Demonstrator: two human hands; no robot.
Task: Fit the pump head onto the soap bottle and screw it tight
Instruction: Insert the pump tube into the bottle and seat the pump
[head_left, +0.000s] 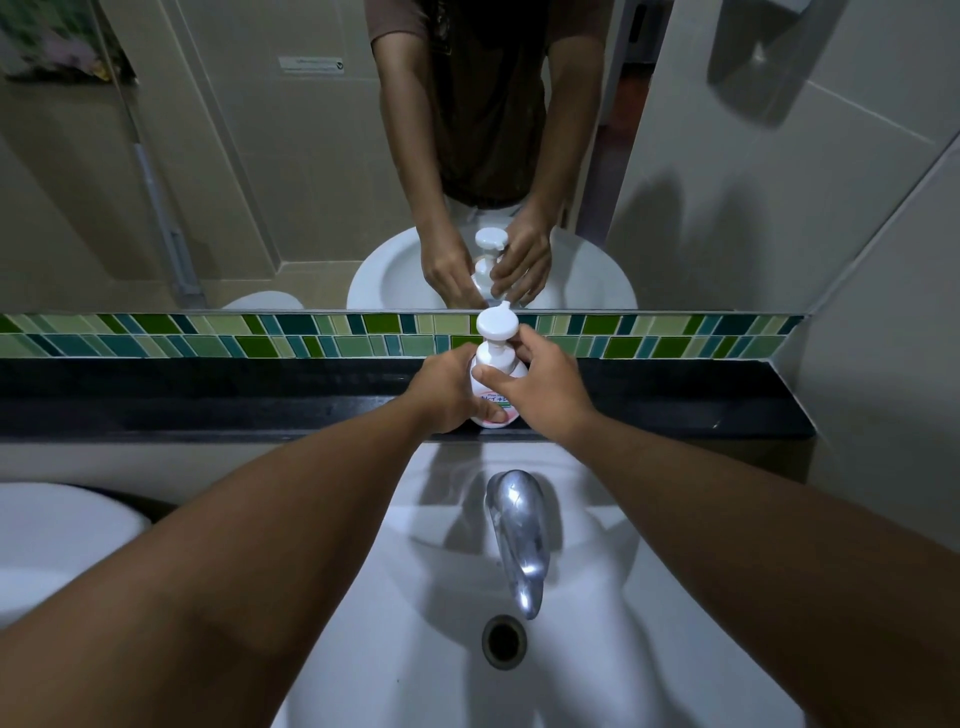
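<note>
A white soap bottle (493, 410) with a pink label stands upright on the black ledge (208, 395) behind the sink. Its white pump head (497, 325) sits on top of the neck, nozzle pointing away toward the mirror. My left hand (447, 389) wraps the bottle's lower body from the left. My right hand (535, 384) comes in from the right, thumb across the bottle's shoulder and fingertips on the collar just under the pump top. The collar's thread is hidden by my fingers.
A chrome faucet (517, 535) rises over the white basin (597, 597), with the drain (503, 642) below it. A mirror (260, 156) above a green tile strip (208, 338) reflects my arms and the bottle. Another white basin (52, 545) lies at left.
</note>
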